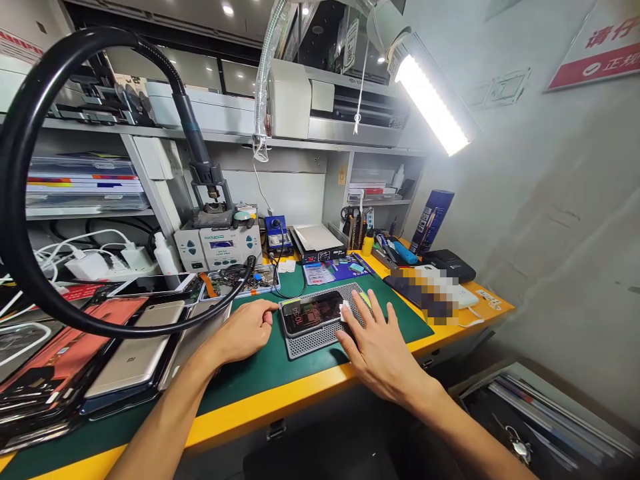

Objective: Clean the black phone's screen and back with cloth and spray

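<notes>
A smartphone with a lit dark screen showing a clock lies on a grey perforated mat on the green work mat. At the phone's left end is my left hand, its index finger stretched to the edge and the other fingers curled in. My right hand spreads its fingers over the right end of the phone and the perforated mat. Under its index fingertip, a small white wipe touches the screen. I cannot see anything inside the curled left fingers.
Several phones and phone parts, including a gold phone, lie at left. A thick black hose arches in front. Behind stand a grey soldering station and a black device with a pale top. A bright lamp hangs at right.
</notes>
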`<state>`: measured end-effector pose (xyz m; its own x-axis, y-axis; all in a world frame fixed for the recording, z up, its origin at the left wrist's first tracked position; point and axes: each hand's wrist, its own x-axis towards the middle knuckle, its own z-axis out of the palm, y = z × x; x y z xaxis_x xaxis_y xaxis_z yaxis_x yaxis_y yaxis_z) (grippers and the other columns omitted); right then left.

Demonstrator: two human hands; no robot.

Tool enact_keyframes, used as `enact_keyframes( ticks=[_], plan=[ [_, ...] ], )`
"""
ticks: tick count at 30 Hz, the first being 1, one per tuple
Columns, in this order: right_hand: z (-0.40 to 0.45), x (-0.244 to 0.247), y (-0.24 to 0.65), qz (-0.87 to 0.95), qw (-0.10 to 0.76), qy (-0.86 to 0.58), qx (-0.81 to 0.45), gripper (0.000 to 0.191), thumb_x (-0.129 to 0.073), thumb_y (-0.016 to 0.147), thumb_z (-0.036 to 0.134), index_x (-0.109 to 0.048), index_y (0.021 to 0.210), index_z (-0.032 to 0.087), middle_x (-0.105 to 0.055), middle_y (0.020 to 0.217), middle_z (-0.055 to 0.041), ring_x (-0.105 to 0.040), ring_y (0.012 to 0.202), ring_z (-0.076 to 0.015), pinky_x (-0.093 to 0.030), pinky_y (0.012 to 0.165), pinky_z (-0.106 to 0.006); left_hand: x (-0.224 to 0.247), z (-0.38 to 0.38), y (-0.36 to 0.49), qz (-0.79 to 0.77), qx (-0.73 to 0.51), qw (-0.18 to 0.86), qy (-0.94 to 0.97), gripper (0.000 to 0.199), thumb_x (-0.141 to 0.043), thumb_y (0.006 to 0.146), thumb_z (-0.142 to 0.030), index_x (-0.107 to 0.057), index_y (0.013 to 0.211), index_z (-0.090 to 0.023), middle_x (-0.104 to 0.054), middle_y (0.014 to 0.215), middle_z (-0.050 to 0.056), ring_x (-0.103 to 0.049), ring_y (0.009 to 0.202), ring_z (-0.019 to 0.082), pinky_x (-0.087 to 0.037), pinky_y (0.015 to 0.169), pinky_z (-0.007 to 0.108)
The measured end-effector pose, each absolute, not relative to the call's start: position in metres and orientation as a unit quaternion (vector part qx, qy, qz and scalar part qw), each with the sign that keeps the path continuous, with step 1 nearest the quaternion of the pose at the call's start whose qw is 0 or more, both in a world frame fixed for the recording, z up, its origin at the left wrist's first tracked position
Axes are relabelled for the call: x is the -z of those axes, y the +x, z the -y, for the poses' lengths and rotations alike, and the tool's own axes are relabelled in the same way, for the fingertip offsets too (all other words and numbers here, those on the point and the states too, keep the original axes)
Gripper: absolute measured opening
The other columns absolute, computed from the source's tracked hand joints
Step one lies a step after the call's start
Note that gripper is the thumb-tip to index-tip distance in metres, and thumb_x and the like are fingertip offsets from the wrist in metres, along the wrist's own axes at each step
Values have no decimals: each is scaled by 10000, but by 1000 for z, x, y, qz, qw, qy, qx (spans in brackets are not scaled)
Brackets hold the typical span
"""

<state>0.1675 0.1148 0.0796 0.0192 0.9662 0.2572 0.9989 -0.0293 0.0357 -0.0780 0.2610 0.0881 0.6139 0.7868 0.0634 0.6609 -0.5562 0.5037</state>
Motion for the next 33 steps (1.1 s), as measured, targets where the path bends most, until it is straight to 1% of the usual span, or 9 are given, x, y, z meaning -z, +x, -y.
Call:
enact_keyframes(
  ticks=[5,11,17,21,25,29,33],
  plan=[
    [-115,-79,151,704,96,-697,94,617,-225,1041,535,-472,1497,202,-250,1643,-118,-83,1523,-403,-160,1160,-677,-87,-261,-78,-418,-144,227,868,375,-444,794,-173,-639,1114,-186,-652,839,28,-577,719,174,-425,675,277],
    [-119,-81,119,739,131,-658,60,617,-222,1040,551,-451,1511,223,-211,1657,-96,-75,1526,-394,-148,1169,-673,-89,-259,-77,-422,-141,228,866,288,-441,789,-164,-633,1004,-187,-640,804,17,-570,680,165,-419,654,274],
    [-133,-85,96,761,157,-628,34,597,-225,1045,541,-463,1497,234,-237,1652,-94,-91,1525,-386,-136,1172,-676,-93,-258,-76,-421,-140,226,867,375,-427,774,-137,-634,1084,-176,-665,866,28,-586,706,166,-420,665,271],
    [-147,-85,93,757,169,-630,36,576,-234,1046,529,-464,1493,248,-240,1651,-97,-89,1520,-406,-137,1153,-706,-92,-258,-76,-419,-142,223,868,372,-418,787,-147,-647,1079,-177,-670,878,34,-597,735,173,-425,681,273],
    [-155,-86,100,750,167,-638,54,569,-221,1049,519,-474,1484,253,-264,1642,-108,-94,1519,-406,-142,1147,-707,-92,-258,-76,-422,-142,224,867,392,-422,787,-153,-644,1109,-186,-668,858,24,-599,740,175,-425,673,273],
    [-158,-85,114,733,155,-658,71,557,-209,1053,503,-491,1466,259,-256,1645,-104,-104,1515,-415,-155,1137,-712,-92,-258,-77,-421,-138,230,866,416,-432,770,-158,-637,1131,-181,-664,858,23,-591,723,170,-422,647,270],
    [-162,-81,139,711,131,-685,86,549,-206,1054,495,-469,1484,278,-260,1643,-111,-104,1512,-428,-159,1126,-721,-90,-259,-77,-420,-133,238,865,393,-434,777,-173,-631,1117,-188,-650,858,17,-573,697,160,-422,638,264]
  ],
)
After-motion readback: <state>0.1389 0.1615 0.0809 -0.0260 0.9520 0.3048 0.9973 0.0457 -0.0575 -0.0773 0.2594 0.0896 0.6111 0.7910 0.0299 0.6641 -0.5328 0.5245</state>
